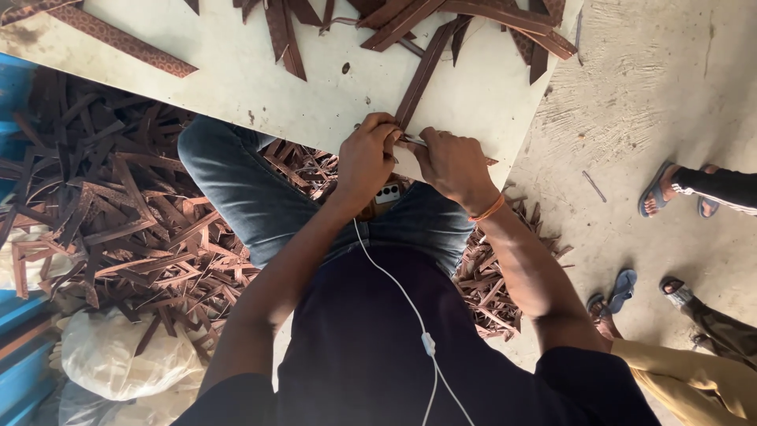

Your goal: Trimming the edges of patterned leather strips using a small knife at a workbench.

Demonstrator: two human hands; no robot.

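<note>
Both hands meet at the near edge of the white board (236, 79): the left hand (364, 158) pinches the long brown strip (422, 75), the right hand (453, 162) grips a small blade (412, 140) against it. Holding the strip flat on the board should keep the cut clean. Offcuts (118, 221) lie heaped below the board.

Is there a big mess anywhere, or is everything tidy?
Yes. A heap of brown strip offcuts is strewn across the floor beside the person's legs, lying every which way. More brown strips lie scattered on the pale board.
</note>
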